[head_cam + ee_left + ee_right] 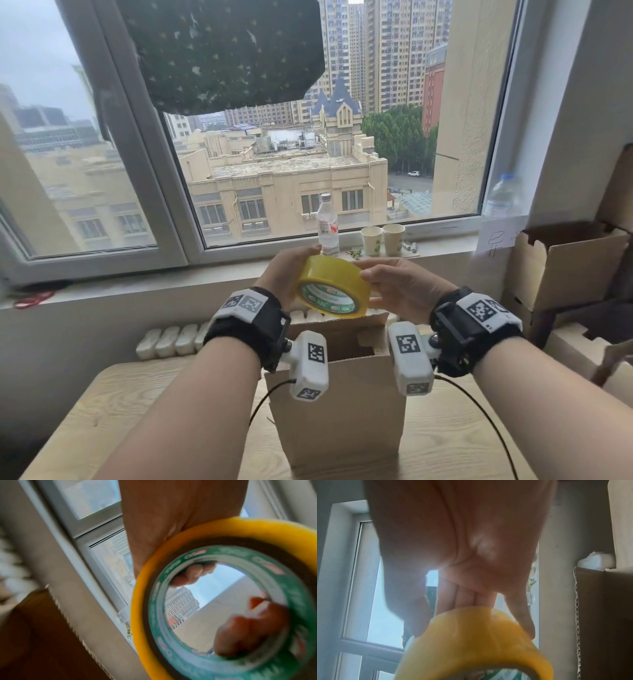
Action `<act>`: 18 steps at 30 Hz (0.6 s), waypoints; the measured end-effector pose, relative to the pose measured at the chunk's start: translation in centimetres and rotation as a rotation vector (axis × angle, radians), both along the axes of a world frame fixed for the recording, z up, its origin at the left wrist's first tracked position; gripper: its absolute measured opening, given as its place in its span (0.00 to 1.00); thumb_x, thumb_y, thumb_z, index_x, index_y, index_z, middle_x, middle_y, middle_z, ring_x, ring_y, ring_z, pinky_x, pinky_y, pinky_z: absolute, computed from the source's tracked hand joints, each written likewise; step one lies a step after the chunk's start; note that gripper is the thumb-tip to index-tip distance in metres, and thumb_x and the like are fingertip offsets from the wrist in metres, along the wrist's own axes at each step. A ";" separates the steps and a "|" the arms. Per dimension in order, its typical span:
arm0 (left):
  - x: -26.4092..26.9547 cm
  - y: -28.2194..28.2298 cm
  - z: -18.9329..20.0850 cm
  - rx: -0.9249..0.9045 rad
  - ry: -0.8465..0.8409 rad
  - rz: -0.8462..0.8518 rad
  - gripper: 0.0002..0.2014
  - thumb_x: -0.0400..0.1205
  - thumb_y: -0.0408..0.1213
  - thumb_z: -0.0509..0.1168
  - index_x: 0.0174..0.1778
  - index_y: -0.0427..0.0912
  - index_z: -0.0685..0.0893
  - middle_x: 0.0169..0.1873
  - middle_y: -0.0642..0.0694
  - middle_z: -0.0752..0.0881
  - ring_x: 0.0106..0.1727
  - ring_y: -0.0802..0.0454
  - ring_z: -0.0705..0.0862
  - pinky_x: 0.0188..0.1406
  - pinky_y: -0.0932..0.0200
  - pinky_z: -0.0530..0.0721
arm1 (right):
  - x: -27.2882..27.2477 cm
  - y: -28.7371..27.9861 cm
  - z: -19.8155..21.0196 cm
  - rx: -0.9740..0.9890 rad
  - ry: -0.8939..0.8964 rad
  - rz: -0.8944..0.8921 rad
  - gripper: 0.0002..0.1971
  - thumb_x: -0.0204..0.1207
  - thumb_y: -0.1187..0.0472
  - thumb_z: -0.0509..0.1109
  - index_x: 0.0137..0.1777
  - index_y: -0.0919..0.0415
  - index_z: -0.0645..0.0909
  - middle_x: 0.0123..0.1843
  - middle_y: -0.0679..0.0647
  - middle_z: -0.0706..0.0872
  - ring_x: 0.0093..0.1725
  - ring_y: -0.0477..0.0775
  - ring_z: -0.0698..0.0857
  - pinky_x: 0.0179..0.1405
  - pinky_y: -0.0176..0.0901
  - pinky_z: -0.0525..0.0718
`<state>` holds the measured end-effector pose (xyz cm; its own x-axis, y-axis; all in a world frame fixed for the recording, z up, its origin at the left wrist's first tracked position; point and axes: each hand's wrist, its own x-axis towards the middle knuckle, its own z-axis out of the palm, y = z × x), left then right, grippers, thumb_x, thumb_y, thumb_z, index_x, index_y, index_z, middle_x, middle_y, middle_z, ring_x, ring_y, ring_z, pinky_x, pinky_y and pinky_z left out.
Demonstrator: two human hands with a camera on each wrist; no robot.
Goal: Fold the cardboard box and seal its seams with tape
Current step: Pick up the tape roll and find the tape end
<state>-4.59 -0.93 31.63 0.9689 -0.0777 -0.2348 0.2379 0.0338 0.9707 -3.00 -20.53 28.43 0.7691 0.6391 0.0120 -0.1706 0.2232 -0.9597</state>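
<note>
A yellow tape roll (329, 277) with a green printed core is held up between both hands, above the cardboard box (339, 411). The box stands upright on the wooden table (120, 411) with its top flaps open. My left hand (291, 270) grips the roll from the left, and one fingertip (192, 574) hooks into the core. My right hand (373, 287) holds the roll's right side, fingers over the outer band and thumb beneath. The left wrist view looks through the tape roll (257, 526), with the box (34, 642) below. The right wrist view shows the fingers (471, 596) lying on the tape roll (471, 642).
On the windowsill behind stand a water bottle (327, 226) and two paper cups (382, 240). A second bottle (501, 197) is at the right. Another open cardboard box (565, 263) sits to the right. A white radiator (171, 341) runs below the sill.
</note>
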 end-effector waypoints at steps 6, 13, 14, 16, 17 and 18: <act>0.7 -2.2 0.6 0.660 -0.301 0.090 0.09 0.79 0.48 0.68 0.42 0.46 0.85 0.40 0.47 0.85 0.41 0.50 0.83 0.46 0.54 0.82 | -0.5 1.4 0.5 -0.162 -0.050 -0.187 0.09 0.76 0.66 0.70 0.55 0.64 0.86 0.47 0.58 0.86 0.50 0.56 0.84 0.47 0.53 0.82; 0.7 -1.1 0.5 0.178 -0.081 0.186 0.03 0.76 0.32 0.68 0.37 0.40 0.81 0.38 0.40 0.80 0.37 0.44 0.80 0.39 0.54 0.78 | -0.5 1.0 1.2 -0.143 -0.036 -0.178 0.08 0.65 0.62 0.75 0.44 0.58 0.90 0.47 0.57 0.86 0.51 0.55 0.83 0.55 0.56 0.81; 0.6 -1.0 0.5 0.142 -0.068 0.169 0.02 0.76 0.32 0.68 0.39 0.39 0.81 0.38 0.39 0.80 0.37 0.43 0.80 0.39 0.53 0.78 | -0.5 1.0 1.2 -0.132 -0.035 -0.174 0.08 0.64 0.61 0.74 0.43 0.57 0.91 0.48 0.57 0.85 0.51 0.55 0.83 0.54 0.56 0.81; 0.4 -0.7 0.5 0.079 -0.036 0.143 0.04 0.76 0.34 0.67 0.44 0.38 0.81 0.39 0.38 0.80 0.37 0.43 0.80 0.40 0.53 0.79 | -0.5 1.0 1.0 -0.109 -0.033 -0.163 0.08 0.64 0.60 0.73 0.42 0.57 0.92 0.48 0.57 0.85 0.50 0.54 0.83 0.55 0.55 0.82; 0.4 -0.6 0.5 0.047 -0.018 0.127 0.05 0.76 0.34 0.66 0.45 0.38 0.79 0.40 0.38 0.79 0.36 0.44 0.80 0.40 0.54 0.79 | -0.6 1.0 1.0 -0.096 -0.032 -0.156 0.08 0.64 0.60 0.73 0.42 0.57 0.92 0.48 0.57 0.85 0.50 0.54 0.84 0.55 0.55 0.82; 0.2 -0.5 0.5 0.003 0.006 0.099 0.06 0.78 0.35 0.64 0.46 0.37 0.78 0.39 0.39 0.79 0.35 0.44 0.80 0.38 0.54 0.79 | -0.6 1.0 1.0 -0.083 -0.029 -0.150 0.08 0.64 0.61 0.73 0.42 0.57 0.92 0.48 0.57 0.86 0.50 0.54 0.84 0.54 0.55 0.82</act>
<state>-4.35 -1.39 32.14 0.9705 0.0193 -0.2404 0.2391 0.0544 0.9695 -3.58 -19.54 29.39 0.8562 0.5164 -0.0127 -0.1135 0.1642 -0.9799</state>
